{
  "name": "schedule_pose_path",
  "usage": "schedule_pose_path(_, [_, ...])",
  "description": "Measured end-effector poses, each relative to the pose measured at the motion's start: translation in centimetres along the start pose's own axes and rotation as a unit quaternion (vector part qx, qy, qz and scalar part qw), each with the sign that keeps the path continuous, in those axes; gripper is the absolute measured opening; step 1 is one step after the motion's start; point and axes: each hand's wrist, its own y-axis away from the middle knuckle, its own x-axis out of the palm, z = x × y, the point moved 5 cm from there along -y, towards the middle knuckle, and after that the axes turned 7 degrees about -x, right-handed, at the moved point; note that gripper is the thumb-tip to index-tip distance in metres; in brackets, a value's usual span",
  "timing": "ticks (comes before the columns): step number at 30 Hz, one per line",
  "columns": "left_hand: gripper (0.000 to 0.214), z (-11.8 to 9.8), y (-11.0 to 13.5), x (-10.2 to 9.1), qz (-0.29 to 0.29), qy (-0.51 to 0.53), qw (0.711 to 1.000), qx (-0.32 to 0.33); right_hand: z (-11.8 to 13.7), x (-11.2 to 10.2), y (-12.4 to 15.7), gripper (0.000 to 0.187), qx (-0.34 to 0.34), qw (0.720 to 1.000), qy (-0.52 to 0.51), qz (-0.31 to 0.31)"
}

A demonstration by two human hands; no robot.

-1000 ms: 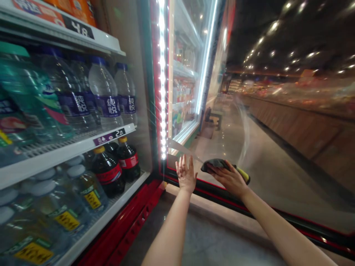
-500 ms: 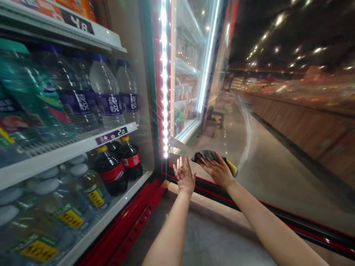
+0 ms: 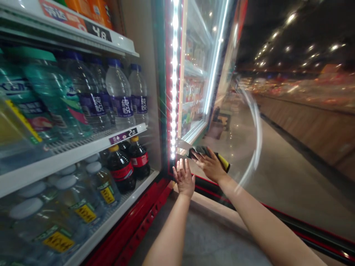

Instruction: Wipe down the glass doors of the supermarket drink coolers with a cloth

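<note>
A grey cloth with a yellow edge (image 3: 223,163) lies under my right hand (image 3: 208,164), pressed flat against the lower hinge-side part of the open glass door (image 3: 238,122). The hand's fingers spread over the cloth and pin it there. My left hand (image 3: 184,179) is open, palm forward and fingers up, just left of the cloth at the door's lower corner by the red-and-black frame. Whether its palm touches the door I cannot tell. A curved white streak (image 3: 258,136) shows on the glass to the right of the cloth.
On the left, a lit cooler holds water bottles (image 3: 120,92), cola bottles (image 3: 122,170) and white-capped drinks (image 3: 94,181) on white shelves (image 3: 83,151). A bright LED strip (image 3: 173,74) runs up the hinge side. The red cooler base (image 3: 133,218) lies below.
My right hand and the cloth have slid left along the glass, closer to my left hand. My left hand stays nearly in place. The view has turned slightly left.
</note>
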Motion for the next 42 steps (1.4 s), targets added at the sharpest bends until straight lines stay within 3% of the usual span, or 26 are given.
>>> schedule_pose_path(2, [0.098,0.4,-0.2,-0.5,-0.006,0.000,1.000,0.000,0.4,-0.1,2.2,0.036,-0.034,0.999,-0.003,0.001])
schedule_pose_path(5, [0.099,1.0,-0.8,-1.0,-0.013,0.004,1.000,-0.004,-1.2,-2.1,3.3,0.041,0.008,0.999,0.025,-0.020])
schedule_pose_path(8, [0.099,1.7,-1.2,-1.1,-0.018,0.009,1.000,-0.015,-3.1,-4.4,0.4,0.052,0.093,0.991,0.056,-0.081])
schedule_pose_path(11, [0.099,2.3,-1.0,-0.9,-0.023,0.007,1.000,-0.016,-3.6,-4.8,-4.2,0.054,0.136,0.980,0.063,-0.128])
schedule_pose_path(14, [0.101,2.9,-0.6,-0.7,-0.021,0.001,1.000,-0.013,-2.8,-3.2,-7.7,0.053,0.141,0.980,0.049,-0.135])
schedule_pose_path(18, [0.102,4.0,-0.2,-0.2,-0.010,-0.007,1.000,-0.022,-0.7,0.8,-8.5,0.056,0.102,0.988,0.006,-0.114])
schedule_pose_path(25, [0.101,6.1,1.0,0.7,0.014,-0.027,0.999,-0.031,4.1,9.6,-4.0,0.048,-0.008,0.997,-0.066,-0.032])
schedule_pose_path(29, [0.097,7.2,1.7,1.0,0.026,-0.039,0.998,-0.038,6.9,12.9,-1.1,0.045,-0.044,0.994,-0.096,-0.005])
schedule_pose_path(35, [0.093,7.8,2.0,0.8,0.038,-0.034,0.998,-0.041,9.2,14.5,1.1,0.044,-0.062,0.991,-0.122,0.006])
schedule_pose_path(42, [0.087,7.6,3.2,1.2,0.052,-0.042,0.997,-0.047,9.3,14.4,2.1,0.048,-0.061,0.991,-0.110,0.036])
